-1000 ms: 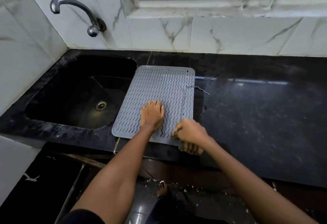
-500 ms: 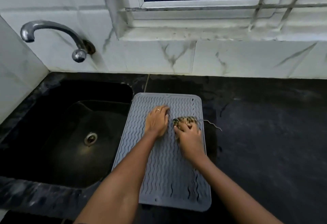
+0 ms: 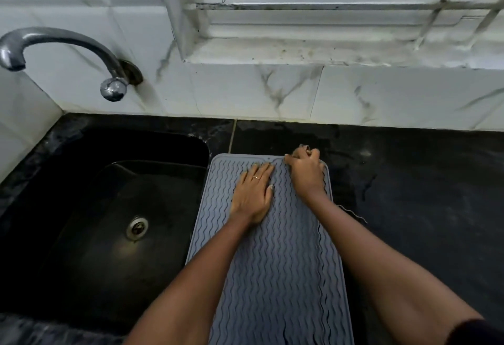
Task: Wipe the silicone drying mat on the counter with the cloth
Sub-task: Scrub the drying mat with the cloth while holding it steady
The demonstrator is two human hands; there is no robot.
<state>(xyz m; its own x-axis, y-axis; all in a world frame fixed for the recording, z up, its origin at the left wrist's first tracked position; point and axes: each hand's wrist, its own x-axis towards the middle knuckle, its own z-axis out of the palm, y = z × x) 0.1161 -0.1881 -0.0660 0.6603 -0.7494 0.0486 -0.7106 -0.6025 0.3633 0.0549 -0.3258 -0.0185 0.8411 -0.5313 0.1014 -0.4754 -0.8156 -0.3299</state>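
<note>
Grey mat point(image 3: 272, 263) on counter point(image 3: 422, 194), left hand point(image 3: 253, 194) flat on it, fingers together, right hand point(image 3: 306, 172) at mat's 1 o'clock corner, fingers curled round cloth point(image 3: 305, 148), sink point(image 3: 109, 222) at 9 o'clock.

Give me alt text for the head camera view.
A person's left hand presses flat on a grey silicone drying mat on a black counter, while the right hand works at the mat's far right corner. A sink lies left.

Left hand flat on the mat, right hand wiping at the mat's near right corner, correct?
Not quite. The head view shows the right hand at the far right corner of the mat, by the wall, not the near one. The left hand does lie flat on the mat.
</note>
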